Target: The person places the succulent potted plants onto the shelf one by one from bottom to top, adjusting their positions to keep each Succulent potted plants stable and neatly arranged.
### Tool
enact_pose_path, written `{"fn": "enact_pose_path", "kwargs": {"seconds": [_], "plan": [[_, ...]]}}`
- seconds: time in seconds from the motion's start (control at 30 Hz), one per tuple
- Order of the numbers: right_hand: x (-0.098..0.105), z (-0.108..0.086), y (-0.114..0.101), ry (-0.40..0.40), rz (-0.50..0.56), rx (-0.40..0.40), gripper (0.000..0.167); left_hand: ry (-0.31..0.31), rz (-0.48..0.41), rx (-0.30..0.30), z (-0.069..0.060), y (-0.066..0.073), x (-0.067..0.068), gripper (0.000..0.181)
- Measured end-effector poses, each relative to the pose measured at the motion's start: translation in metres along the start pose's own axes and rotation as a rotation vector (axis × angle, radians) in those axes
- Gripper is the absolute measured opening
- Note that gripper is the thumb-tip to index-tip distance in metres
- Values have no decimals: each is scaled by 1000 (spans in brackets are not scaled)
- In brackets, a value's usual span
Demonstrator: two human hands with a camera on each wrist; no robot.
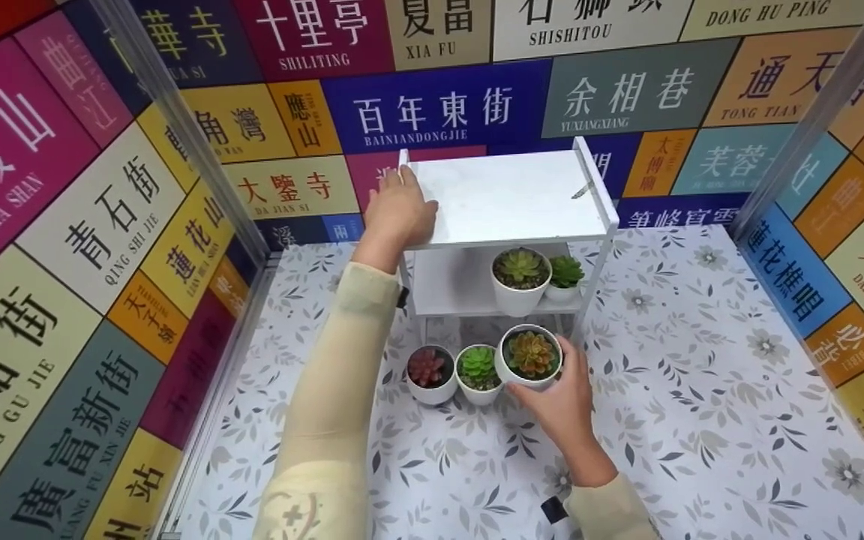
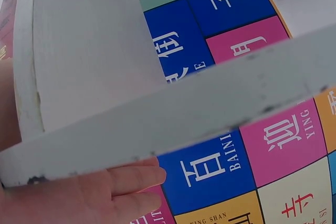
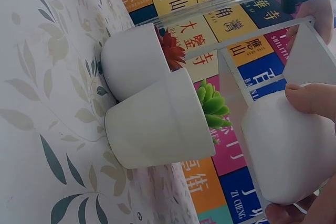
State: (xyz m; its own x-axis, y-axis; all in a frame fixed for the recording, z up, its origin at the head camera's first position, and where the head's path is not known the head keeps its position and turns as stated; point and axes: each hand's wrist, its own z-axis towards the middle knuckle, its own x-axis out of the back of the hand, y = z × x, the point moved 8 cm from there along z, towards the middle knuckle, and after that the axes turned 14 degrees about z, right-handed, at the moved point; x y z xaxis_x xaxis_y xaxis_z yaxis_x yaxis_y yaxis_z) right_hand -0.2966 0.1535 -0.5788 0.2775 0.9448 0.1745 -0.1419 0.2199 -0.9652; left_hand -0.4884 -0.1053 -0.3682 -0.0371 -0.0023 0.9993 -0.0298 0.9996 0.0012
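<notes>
A round white pot with an orange-and-green rosette succulent (image 1: 531,355) is held above the counter covered in white leaf-and-flower print (image 1: 702,420), in front of a white two-tier wooden shelf (image 1: 507,196). Its sides are pinched by the grip of the right hand (image 1: 563,401), thumb and fingers set on opposite sides. The left side rail of the shelf's top board is clasped by the grip of the left hand (image 1: 400,214), with the thumb inside and the fingers outside. The shelf is placed toward the counter's far edge, between its left and right edges. Before it, on the counter, a white pot with a dark red succulent (image 1: 432,376) and a white pot with a bright green succulent (image 1: 479,375) are set side by side. A larger white pot with a pale green succulent (image 1: 520,281) and a small white pot with a leafy green succulent (image 1: 565,277) are carried near the lower board's right edge.
</notes>
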Motion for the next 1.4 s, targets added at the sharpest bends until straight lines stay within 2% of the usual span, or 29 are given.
{"fn": "enact_pose_path", "kwargs": {"seconds": [0.47,0.63,1.0,1.4], "plan": [[-8,0,-9,4,24,34,107,-24,4,3,2,1,-1,85],[-13,0,-13,5,28,43,107,-14,14,2,2,-1,-1,84],[-19,-1,-13,-2,23,25,108,-11,15,0,2,0,-1,85],[-27,-2,-24,-28,18,102,108,13,24,-3,0,1,0,85]]}}
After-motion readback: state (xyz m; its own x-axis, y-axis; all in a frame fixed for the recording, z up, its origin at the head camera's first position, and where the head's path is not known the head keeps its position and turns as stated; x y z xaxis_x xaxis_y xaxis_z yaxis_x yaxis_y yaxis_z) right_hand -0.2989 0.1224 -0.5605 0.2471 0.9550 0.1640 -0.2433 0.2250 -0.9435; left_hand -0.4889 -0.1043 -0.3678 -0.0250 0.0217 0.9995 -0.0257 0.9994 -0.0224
